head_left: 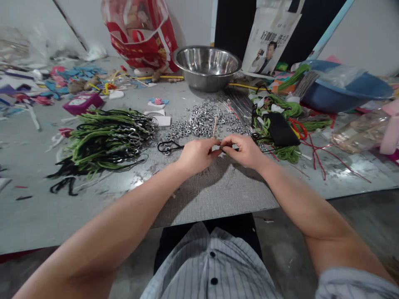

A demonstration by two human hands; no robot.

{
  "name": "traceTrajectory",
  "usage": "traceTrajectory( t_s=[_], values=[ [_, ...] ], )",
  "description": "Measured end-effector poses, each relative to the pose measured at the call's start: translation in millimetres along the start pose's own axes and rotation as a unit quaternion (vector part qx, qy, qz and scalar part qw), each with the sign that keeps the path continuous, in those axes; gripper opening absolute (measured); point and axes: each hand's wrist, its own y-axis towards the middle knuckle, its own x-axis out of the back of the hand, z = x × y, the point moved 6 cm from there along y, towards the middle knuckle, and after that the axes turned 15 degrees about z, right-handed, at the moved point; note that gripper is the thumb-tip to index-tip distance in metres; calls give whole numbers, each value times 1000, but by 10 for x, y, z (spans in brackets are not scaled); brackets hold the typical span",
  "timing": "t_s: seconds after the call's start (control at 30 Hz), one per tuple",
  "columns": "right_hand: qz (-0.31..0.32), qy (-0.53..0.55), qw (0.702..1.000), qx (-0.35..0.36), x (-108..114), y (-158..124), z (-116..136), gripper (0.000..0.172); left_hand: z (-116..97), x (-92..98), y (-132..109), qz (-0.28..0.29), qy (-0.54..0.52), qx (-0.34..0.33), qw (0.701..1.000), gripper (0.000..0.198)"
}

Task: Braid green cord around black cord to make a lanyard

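My left hand (196,154) and my right hand (245,150) meet over the grey table (215,195), fingers pinched together. Between them is a small dark green cord piece (220,147), and a thin wooden stick (215,126) rises from my left fingers. A black cord loop (166,146) lies just left of my left hand. Behind the hands is a heap of small metal rings (202,120).
A bundle of green and black cords with metal rings (106,139) lies to the left. Green cords and a black pouch (280,129) sit to the right. Farther back stand a steel bowl (206,66), a blue basin (346,91), a red bag (141,35) and coloured scraps.
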Motion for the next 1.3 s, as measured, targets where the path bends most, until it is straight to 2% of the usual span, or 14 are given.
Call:
traceTrajectory(
  t_s=[0.1,0.23,0.33,0.4,0.47,0.53,0.7,0.9,1.13,1.2,1.3],
  values=[
    [-10,32,999,-7,-14,-3,-14,11,10,-15,7,7,-27,5,1000,15],
    [3,40,999,-35,-36,-2,-62,25,36,54,-7,-15,-78,22,997,13],
    [53,-21,996,-74,-72,15,-121,30,124,153,-10,-61,-145,40,987,8],
    [90,-73,987,-113,-74,17,-203,24,235,224,-6,-104,-199,54,973,6],
    [96,-114,977,-155,-10,-1,-315,18,377,286,-5,-148,-245,76,955,5],
    [48,-142,970,-192,144,-43,-440,18,514,338,-7,-186,-271,98,939,7],
    [-94,-201,928,-299,558,-228,-776,17,722,468,-41,-271,-312,128,901,12],
    [-169,-206,894,-359,741,-376,-990,15,870,569,-112,-332,-389,196,837,19],
    [-197,-188,861,-429,862,-499,-1122,16,1034,655,-201,-360,-431,259,786,22],
    [-209,-183,856,-435,879,-511,-1169,15,1049,668,-205,-365,-431,257,784,22],
    [-255,-202,846,-422,910,-510,-1139,17,1008,695,-173,-369,-386,213,818,21]
  ],
)
